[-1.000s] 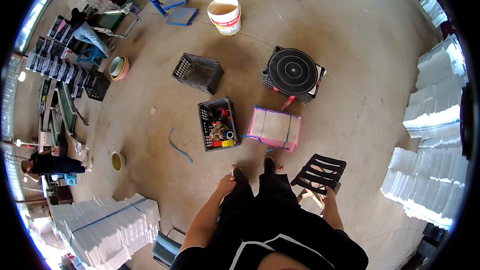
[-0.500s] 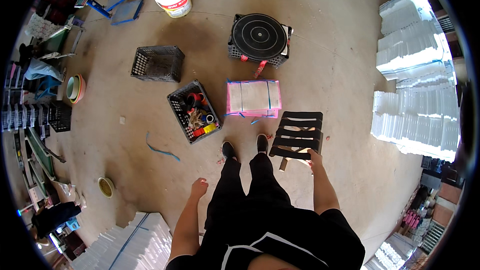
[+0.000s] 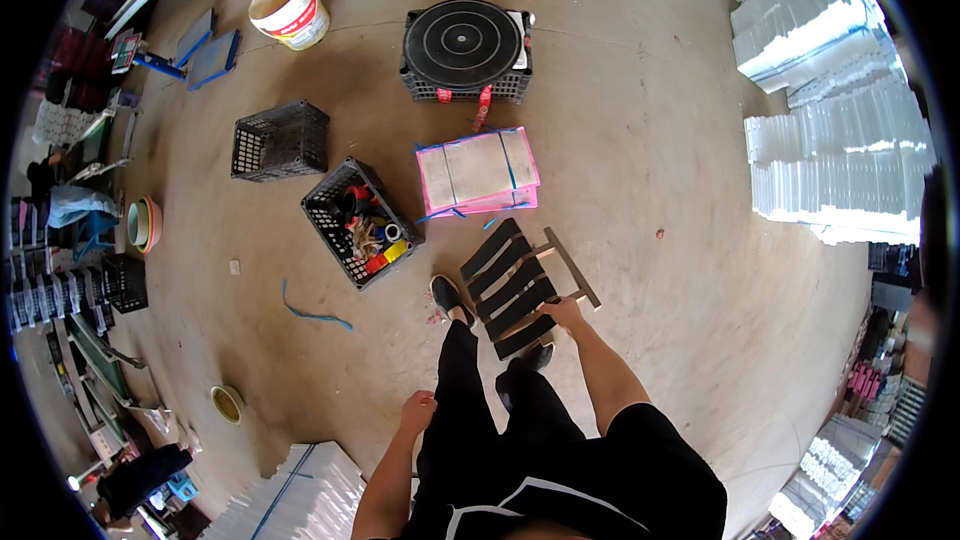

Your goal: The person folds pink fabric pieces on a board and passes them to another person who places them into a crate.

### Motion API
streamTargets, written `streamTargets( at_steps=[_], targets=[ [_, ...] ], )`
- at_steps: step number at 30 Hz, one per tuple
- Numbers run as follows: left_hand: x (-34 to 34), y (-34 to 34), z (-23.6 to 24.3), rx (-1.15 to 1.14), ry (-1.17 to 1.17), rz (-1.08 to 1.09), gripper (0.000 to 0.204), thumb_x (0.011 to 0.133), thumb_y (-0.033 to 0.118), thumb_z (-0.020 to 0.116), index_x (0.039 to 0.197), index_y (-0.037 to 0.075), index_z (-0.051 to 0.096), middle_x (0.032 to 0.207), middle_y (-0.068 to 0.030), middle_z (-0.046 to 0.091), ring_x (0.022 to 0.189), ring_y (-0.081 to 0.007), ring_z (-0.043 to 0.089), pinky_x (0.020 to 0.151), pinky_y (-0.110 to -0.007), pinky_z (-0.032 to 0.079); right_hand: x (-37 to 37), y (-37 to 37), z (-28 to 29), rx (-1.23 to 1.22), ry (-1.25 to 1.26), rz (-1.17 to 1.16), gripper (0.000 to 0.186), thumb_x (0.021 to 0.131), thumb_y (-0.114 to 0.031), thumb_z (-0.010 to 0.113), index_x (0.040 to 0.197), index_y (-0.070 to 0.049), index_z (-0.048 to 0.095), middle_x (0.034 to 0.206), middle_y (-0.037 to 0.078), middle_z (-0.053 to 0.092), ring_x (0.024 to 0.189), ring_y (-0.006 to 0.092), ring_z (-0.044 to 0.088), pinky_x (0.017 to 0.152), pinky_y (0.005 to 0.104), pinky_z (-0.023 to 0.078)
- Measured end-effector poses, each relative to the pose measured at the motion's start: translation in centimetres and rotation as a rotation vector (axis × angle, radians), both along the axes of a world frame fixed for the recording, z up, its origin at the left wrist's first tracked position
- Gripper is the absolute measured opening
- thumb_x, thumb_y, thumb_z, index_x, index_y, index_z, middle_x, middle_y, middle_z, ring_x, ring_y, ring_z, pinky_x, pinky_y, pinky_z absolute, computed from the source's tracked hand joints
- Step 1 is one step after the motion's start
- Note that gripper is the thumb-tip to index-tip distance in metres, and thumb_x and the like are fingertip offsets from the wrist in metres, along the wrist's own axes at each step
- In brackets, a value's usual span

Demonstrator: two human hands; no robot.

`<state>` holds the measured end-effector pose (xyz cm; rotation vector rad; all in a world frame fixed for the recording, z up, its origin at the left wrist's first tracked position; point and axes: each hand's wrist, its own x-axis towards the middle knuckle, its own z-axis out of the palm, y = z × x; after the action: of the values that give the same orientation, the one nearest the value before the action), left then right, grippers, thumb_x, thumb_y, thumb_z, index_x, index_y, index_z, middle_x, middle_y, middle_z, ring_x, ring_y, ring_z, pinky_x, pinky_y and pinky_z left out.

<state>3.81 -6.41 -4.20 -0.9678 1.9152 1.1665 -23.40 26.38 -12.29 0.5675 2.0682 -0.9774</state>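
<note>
My right hand [image 3: 563, 313] is closed on the edge of a small stool [image 3: 512, 292] with a seat of black straps and a wooden frame. The stool is tilted in front of my right leg, partly covering that foot, with one wooden leg bar turned out to the right. Beside my left thigh hangs my left hand [image 3: 418, 410], its fingers curled and nothing visible in them. Ahead of the stool lies a strapped stack of pink-edged sheets [image 3: 478, 172].
A black crate [image 3: 318, 208] of tape rolls and twine stands left of the sheets, a second crate [image 3: 281, 142] behind it. Farther off are a round black turntable [image 3: 462, 44] on a crate and a white bucket [image 3: 289, 11]. White stacked sheets [image 3: 840, 165] line the right.
The stool has swung left and turned, its seat now slanting in front of my right leg. My right hand moved left with it. My right foot has shifted back.
</note>
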Motion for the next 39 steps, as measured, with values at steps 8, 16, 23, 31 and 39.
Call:
streamTargets(
  at_steps=[8,16,23,31,39],
  targets=[
    [-0.6,8.8,1.4,0.034,-0.052,-0.378,0.030,0.077,0.022,0.060,0.101,0.004,0.061,0.091,-0.0126,0.065,0.087,-0.0269,0.062,0.077,-0.034,0.049,4.4,13.6,-3.2,0.219,0.214,0.093,0.024,0.073,-0.021,0.060,0.091,-0.006,0.064,0.089,0.015,0.066,0.088,0.0285,0.063,0.077,0.0377,0.049],
    [-4.0,13.2,-0.1,0.001,0.146,-0.357,0.026,0.077,0.021,0.060,0.099,0.008,0.063,0.091,-0.0114,0.066,0.090,-0.0253,0.062,0.080,-0.035,0.049,18.8,21.2,-3.4,0.145,0.229,0.279,0.033,0.079,-0.038,0.049,0.082,-0.009,0.064,0.085,0.018,0.064,0.085,0.0370,0.060,0.073,0.0463,0.047],
    [-1.2,17.0,0.0,0.036,0.060,-0.486,0.035,0.073,0.031,0.064,0.099,0.007,0.065,0.091,-0.0109,0.066,0.088,-0.0237,0.063,0.081,-0.032,0.049,22.5,19.8,4.2,-0.154,0.103,0.568,0.029,0.072,-0.033,0.056,0.090,-0.012,0.068,0.085,0.014,0.066,0.082,0.0314,0.063,0.076,0.0402,0.049],
    [-1.1,19.9,1.2,0.189,0.221,-0.612,0.040,0.071,0.034,0.068,0.099,0.007,0.063,0.089,-0.0095,0.066,0.084,-0.0213,0.063,0.078,-0.031,0.048,22.9,25.7,5.0,0.149,0.178,0.402,0.027,0.073,-0.026,0.047,0.086,-0.011,0.065,0.089,0.018,0.064,0.087,0.0368,0.060,0.074,0.0453,0.048],
    [-7.0,20.7,2.3,0.205,0.225,-0.601,0.037,0.074,0.027,0.065,0.103,0.005,0.061,0.084,-0.0101,0.066,0.080,-0.0215,0.064,0.074,-0.031,0.049,22.5,25.6,5.8,0.177,0.063,0.344,0.024,0.074,-0.024,0.051,0.083,-0.010,0.067,0.089,0.017,0.065,0.086,0.0358,0.060,0.073,0.0455,0.048]
  ],
)
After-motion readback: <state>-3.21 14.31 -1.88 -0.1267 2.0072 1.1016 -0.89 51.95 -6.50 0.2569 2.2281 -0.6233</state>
